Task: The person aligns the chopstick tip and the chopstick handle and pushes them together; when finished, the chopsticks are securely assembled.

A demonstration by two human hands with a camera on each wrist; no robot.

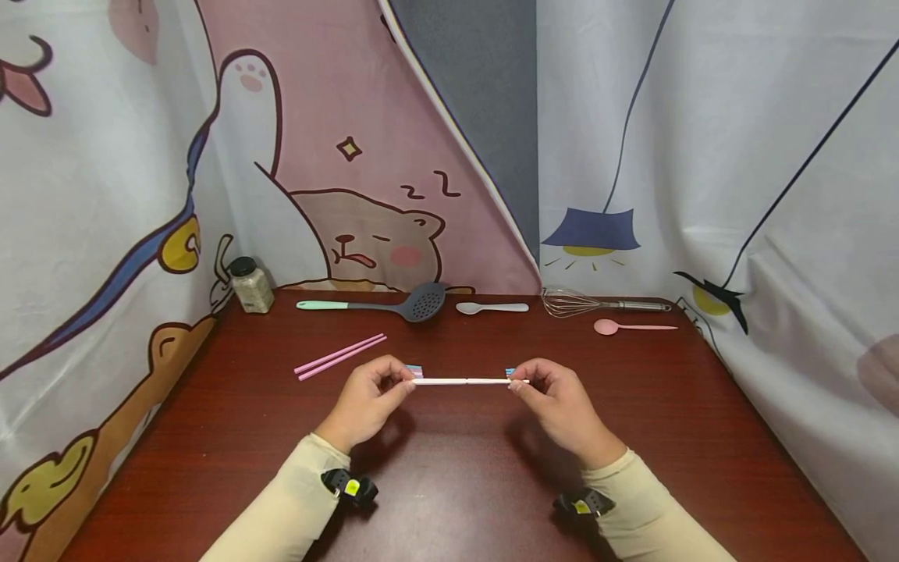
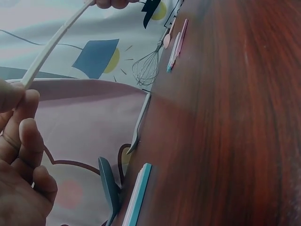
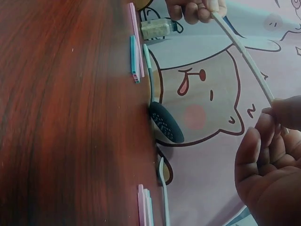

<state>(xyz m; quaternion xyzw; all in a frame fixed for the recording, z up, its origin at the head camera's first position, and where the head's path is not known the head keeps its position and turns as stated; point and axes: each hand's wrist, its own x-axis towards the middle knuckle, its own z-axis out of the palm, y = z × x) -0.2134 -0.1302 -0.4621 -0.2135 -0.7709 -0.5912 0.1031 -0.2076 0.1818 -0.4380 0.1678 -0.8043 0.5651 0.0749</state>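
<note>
A thin white stick [image 1: 449, 381] is held level above the table, with a small break or joint near its middle. My left hand [image 1: 368, 396] pinches one end between thumb and fingers, and my right hand [image 1: 562, 406] pinches the other. The left wrist view shows the stick [image 2: 54, 42] running up from the left fingertips. Behind the left hand lie short turquoise, white and pink sticks [image 2: 141, 197], largely covered by it in the head view. A similar bunch of sticks [image 2: 176, 52] lies behind the right hand.
Two pink chopsticks [image 1: 340, 357] lie left. Along the table's back stand or lie a jar with a black lid [image 1: 251, 287], a slotted skimmer [image 1: 421, 303], a grey-white spoon [image 1: 492, 307], a whisk [image 1: 604, 304] and a pink spoon [image 1: 608, 327]. Printed curtains [image 1: 772, 156] border the table.
</note>
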